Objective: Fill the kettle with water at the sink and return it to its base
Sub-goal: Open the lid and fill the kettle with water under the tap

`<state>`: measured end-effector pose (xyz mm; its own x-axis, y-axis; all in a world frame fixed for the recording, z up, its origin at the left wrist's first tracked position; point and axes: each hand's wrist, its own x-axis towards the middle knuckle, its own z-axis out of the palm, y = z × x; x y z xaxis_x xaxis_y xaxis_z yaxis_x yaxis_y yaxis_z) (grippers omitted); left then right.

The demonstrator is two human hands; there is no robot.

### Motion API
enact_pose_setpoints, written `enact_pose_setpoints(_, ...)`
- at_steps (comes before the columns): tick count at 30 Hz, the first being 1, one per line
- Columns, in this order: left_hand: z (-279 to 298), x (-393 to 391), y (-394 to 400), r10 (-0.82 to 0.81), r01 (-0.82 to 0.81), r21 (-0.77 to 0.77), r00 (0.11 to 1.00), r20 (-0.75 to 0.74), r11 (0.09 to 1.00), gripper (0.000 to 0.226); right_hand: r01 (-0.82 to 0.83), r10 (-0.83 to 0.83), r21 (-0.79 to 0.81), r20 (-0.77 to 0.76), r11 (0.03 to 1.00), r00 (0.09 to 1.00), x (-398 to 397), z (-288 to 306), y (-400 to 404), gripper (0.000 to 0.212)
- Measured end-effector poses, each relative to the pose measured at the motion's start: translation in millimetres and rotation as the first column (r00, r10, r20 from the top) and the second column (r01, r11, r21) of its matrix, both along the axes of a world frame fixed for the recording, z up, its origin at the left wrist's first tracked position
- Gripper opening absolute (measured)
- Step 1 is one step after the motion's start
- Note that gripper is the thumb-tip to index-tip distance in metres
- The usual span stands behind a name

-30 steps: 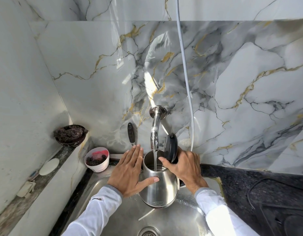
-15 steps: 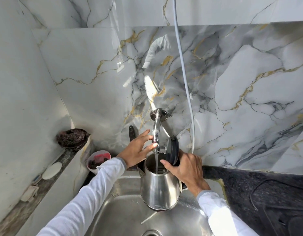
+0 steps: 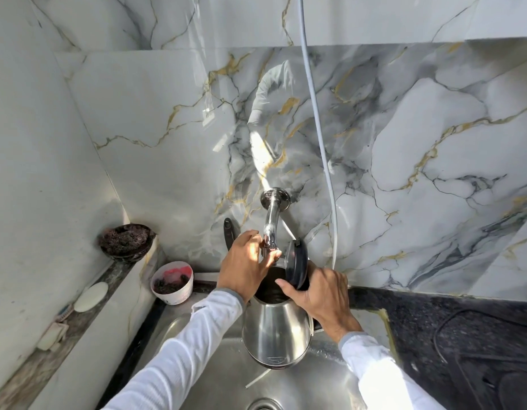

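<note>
A steel kettle [image 3: 276,332] is held over the steel sink [image 3: 215,365], its black lid [image 3: 297,263] flipped open and upright. My right hand [image 3: 318,294] grips the kettle at its handle side, thumb on the rim. The chrome tap [image 3: 271,223] comes out of the marble wall directly above the kettle's mouth. My left hand [image 3: 247,269] is closed around the tap's lower end and knob. I see no water stream between the tap and the kettle. The kettle's base is not in view.
A white cup [image 3: 173,282] with dark scraps stands at the sink's back left corner. A dark bowl [image 3: 126,241] and a white soap [image 3: 91,296] sit on the left ledge. A black counter [image 3: 434,315] with a black cord [image 3: 445,329] lies to the right. A grey hose [image 3: 318,137] hangs down the wall.
My left hand left the kettle's side, rose to the tap and closed on it. The water stream seen earlier is no longer visible. The kettle stays under the tap.
</note>
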<state>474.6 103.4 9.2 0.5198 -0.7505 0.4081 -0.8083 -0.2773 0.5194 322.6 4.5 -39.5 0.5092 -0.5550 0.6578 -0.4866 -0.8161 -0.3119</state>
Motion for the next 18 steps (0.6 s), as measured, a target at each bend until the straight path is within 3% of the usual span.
enact_pose_setpoints(2, -2.4, -2.4, 9.4, -0.057, 0.057, 0.033, 0.998, -0.005, 0.998, 0.029, -0.001, 0.001, -0.003, -0.001, 1.0, 1.0, -3.9, 0.3, 1.0, 0.083)
enact_pose_setpoints(4, -6.3, -7.5, 25.4, -0.106, 0.108, 0.042, 0.993, -0.043, 0.993, 0.039, -0.003, 0.003, -0.004, -0.006, 1.0, 1.0, -10.4, 1.5, 0.5, 0.085)
enact_pose_setpoints(6, -11.7, -16.3, 47.6, -0.166, 0.173, 0.151, 0.985, -0.052, 0.973, 0.066, -0.001, 0.001, -0.009, -0.006, 1.0, 1.0, -20.4, 4.6, 0.8, 0.086)
enact_pose_setpoints(10, -25.9, -35.2, 78.3, -0.332, 0.226, 0.479, 0.932, 0.148, 0.848, 0.113, 0.016, -0.017, -0.044, -0.014, 0.999, 1.0, -45.3, 14.9, 4.2, 0.073)
enact_pose_setpoints(14, -26.4, -68.7, 81.3, -0.343, 0.142, 0.511, 0.881, 0.325, 0.848, 0.126, 0.041, -0.042, -0.05, -0.021, 0.998, 0.999, -82.1, 24.7, 8.9, 0.075)
enact_pose_setpoints(18, -19.8, -104.3, 68.2, -0.35, 0.135, 0.497, 0.86, 0.37, 0.857, 0.128, 0.091, -0.091, -0.055, -0.007, 0.994, 0.996, -121.7, 35.2, 5.6, 0.073)
